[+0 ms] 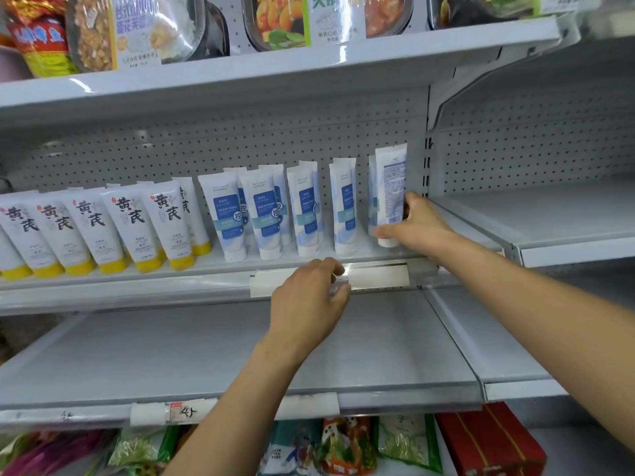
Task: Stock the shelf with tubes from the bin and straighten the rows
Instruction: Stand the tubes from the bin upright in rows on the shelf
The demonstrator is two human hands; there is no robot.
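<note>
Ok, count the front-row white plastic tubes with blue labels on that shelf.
5 white blue-labelled tubes: four side by side, the fifth tube at the right end, gripped by the right hand. Others stand partly hidden behind them.

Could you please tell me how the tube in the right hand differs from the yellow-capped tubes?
The held tube has a white cap and shows fine back print; the yellow-capped tubes face forward with large black characters. The right hand grips the held tube; the yellow-capped tubes stand unheld. Both stand cap-down.
</note>
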